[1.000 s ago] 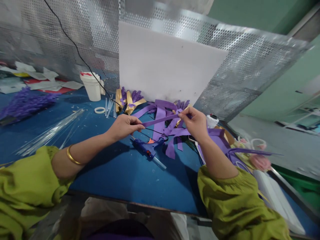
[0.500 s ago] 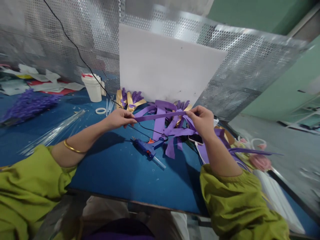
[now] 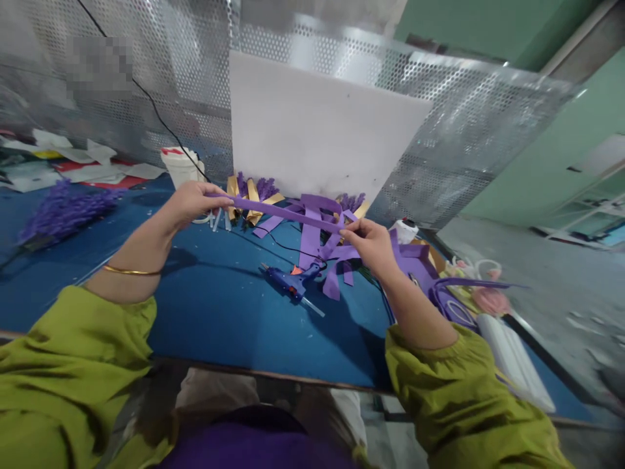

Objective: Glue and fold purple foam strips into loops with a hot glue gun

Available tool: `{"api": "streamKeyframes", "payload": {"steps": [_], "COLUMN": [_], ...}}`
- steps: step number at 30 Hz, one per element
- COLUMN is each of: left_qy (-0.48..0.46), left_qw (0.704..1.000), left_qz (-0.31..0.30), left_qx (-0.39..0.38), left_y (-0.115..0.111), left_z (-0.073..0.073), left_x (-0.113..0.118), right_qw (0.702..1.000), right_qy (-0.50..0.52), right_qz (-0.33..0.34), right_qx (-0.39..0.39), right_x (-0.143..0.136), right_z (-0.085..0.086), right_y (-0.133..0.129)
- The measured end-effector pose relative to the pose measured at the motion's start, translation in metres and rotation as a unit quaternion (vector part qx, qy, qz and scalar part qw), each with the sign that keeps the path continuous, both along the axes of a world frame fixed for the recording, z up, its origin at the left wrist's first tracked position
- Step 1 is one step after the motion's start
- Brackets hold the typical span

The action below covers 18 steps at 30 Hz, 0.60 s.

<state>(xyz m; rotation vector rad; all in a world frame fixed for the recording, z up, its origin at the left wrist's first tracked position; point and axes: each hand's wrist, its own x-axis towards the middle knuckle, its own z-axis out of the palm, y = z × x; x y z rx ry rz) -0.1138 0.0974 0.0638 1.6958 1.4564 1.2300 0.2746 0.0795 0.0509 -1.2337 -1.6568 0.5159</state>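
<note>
A narrow purple ribbon strip is stretched between my hands above the table. My left hand pinches it near its left end, and my right hand pinches it farther right. The strip slopes down slightly toward the right. Below it on the blue table lies a blue glue gun with a clear glue stick out of its back. Behind the strip is a loose heap of purple ribbon. Small purple flower bunches with tan wraps stand against the white board.
A white cup-shaped container is behind my left hand. Purple lavender-like stems lie far left, near paper scraps. A white board leans at the back. To the right are a purple tray and a pink flower.
My left hand has moved left and up, and my right hand slightly left and down. A longer stretch of the purple strip now shows between them. The glue gun has stayed on the table.
</note>
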Motion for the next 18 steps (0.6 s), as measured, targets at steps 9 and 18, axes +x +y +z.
{"api": "streamKeyframes", "payload": {"steps": [9, 18], "left_qy": [-0.561, -0.435], "left_qw": [0.813, 0.868], "left_qz": [0.157, -0.057], "left_qx": [-0.008, -0.233], "left_y": [-0.051, -0.119], "left_z": [0.023, -0.035], "left_x": [0.041, 0.12], "right_qw": [0.995, 0.998], "right_qy": [0.097, 0.06], "right_qz": [-0.021, -0.036], "right_qx": [0.017, 0.006], "right_x": [-0.055, -0.088], "right_z": [-0.018, -0.032], "right_y": [-0.074, -0.106]}}
